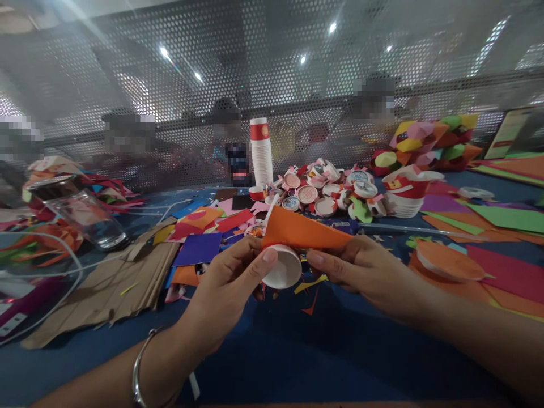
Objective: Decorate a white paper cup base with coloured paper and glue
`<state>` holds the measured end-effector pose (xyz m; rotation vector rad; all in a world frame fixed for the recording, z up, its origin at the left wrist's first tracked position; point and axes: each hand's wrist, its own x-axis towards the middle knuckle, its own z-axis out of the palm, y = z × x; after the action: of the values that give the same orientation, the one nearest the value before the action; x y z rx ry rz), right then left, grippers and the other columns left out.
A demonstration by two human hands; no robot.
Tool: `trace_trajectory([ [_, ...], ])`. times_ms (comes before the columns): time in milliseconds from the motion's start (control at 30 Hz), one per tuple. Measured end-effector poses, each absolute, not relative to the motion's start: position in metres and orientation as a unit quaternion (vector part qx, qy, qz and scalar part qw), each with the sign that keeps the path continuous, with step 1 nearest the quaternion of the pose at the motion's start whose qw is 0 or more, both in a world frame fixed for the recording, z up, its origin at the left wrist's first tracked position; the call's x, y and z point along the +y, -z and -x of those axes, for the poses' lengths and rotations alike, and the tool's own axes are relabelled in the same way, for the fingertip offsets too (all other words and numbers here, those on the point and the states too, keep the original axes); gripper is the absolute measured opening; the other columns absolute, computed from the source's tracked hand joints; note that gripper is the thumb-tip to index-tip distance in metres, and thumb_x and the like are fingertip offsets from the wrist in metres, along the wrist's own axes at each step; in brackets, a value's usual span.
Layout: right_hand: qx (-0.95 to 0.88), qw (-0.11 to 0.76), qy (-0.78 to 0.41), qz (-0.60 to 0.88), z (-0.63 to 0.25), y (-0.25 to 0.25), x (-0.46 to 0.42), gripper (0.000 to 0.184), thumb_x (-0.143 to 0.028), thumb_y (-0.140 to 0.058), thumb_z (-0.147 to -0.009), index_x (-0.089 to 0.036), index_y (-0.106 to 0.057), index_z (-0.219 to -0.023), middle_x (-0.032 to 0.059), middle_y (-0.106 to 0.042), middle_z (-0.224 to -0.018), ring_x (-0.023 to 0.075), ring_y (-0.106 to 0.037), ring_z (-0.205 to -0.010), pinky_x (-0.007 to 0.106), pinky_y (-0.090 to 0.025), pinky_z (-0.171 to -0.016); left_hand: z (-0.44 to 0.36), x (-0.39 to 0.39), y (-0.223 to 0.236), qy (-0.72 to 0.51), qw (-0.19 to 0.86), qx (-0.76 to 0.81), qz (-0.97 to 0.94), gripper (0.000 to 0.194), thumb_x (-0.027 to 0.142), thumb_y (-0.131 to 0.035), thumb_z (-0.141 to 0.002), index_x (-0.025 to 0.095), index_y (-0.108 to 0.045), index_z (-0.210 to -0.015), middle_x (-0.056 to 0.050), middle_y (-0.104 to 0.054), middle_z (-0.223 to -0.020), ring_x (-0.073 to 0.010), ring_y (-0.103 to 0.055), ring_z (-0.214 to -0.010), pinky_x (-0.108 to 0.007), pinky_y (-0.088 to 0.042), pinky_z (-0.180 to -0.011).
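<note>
Between my hands, above the front of the blue table, a white paper cup (283, 266) is tipped so its round white end faces me. My left hand (232, 277) grips the cup, with the thumb on its rim. A piece of orange paper (304, 226) lies against the cup's far side and stretches to the right. My right hand (352, 263) pinches the right end of that orange paper between thumb and fingers. Some fingertips of both hands are hidden behind the paper and cup.
A tall stack of paper cups (261, 153) stands near the mesh screen (170, 102). Cut cup bottoms (308, 192) are heaped beside it. Cardboard (106, 289) and a glass jar (93, 221) lie left; coloured paper sheets (510, 272) are on the right. People are behind the mesh.
</note>
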<state>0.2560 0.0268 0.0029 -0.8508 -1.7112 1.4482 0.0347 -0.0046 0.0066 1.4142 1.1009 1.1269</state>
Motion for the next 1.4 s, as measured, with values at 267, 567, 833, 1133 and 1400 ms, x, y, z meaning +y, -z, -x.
trace_trajectory([
  [267, -0.652, 0.381, -0.555, 0.349, -0.2518, -0.0025, 0.0247, 0.041, -0.054, -0.078, -0.082, -0.02, -0.057, -0.07, -0.0082, -0.031, -0.054, 0.0077, -0.026, -0.048, 0.024, -0.019, -0.04, -0.0371, -0.0044, -0.0054, -0.456, 0.507, 0.443, -0.582, 0.025, 0.047, -0.068, -0.094, 0.024, -0.075, -0.098, 0.0, -0.066, -0.086, -0.0112, -0.053, -0.074, -0.022, -0.04, -0.062],
  [567, -0.638, 0.391, -0.575, 0.331, -0.2532, 0.0023, 0.025, 0.031, -0.046, -0.08, -0.083, -0.018, -0.068, -0.086, -0.009, -0.029, -0.056, 0.0069, -0.022, -0.049, 0.022, -0.016, -0.039, -0.0357, -0.0038, -0.0049, -0.455, 0.507, 0.436, -0.588, 0.025, 0.047, -0.067, -0.095, 0.023, -0.075, -0.099, 0.0, -0.067, -0.091, -0.0115, -0.054, -0.077, -0.022, -0.041, -0.064],
  [833, -0.642, 0.385, -0.575, 0.33, -0.253, -0.001, 0.025, 0.033, -0.048, -0.079, -0.083, -0.019, -0.064, -0.079, -0.0092, -0.029, -0.055, 0.0074, -0.022, -0.048, 0.023, -0.017, -0.039, -0.0356, -0.0019, -0.0046, -0.447, 0.503, 0.437, -0.597, 0.025, 0.049, -0.065, -0.095, 0.026, -0.074, -0.101, 0.001, -0.067, -0.092, -0.0114, -0.054, -0.076, -0.022, -0.042, -0.062],
  [1133, -0.66, 0.38, -0.553, 0.339, -0.2535, 0.0023, 0.0268, 0.039, -0.051, -0.078, -0.084, -0.02, -0.058, -0.072, -0.0093, -0.028, -0.056, 0.0078, -0.02, -0.05, 0.024, -0.022, -0.044, -0.0354, -0.0031, -0.0096, -0.464, 0.503, 0.418, -0.598, 0.019, 0.043, -0.069, -0.094, 0.025, -0.076, -0.096, 0.002, -0.067, -0.085, -0.0083, -0.051, -0.068, -0.02, -0.036, -0.055],
  [1400, -0.694, 0.339, -0.538, 0.337, -0.2547, 0.0006, 0.0274, 0.047, -0.055, -0.061, -0.096, -0.019, -0.053, -0.066, -0.0092, -0.026, -0.057, 0.0061, -0.019, -0.047, 0.024, -0.015, -0.041, -0.0348, -0.0021, -0.0092, -0.462, 0.495, 0.423, -0.602, 0.021, 0.044, -0.072, -0.092, 0.023, -0.074, -0.093, 0.003, -0.065, -0.08, -0.0073, -0.048, -0.064, -0.02, -0.037, -0.057],
])
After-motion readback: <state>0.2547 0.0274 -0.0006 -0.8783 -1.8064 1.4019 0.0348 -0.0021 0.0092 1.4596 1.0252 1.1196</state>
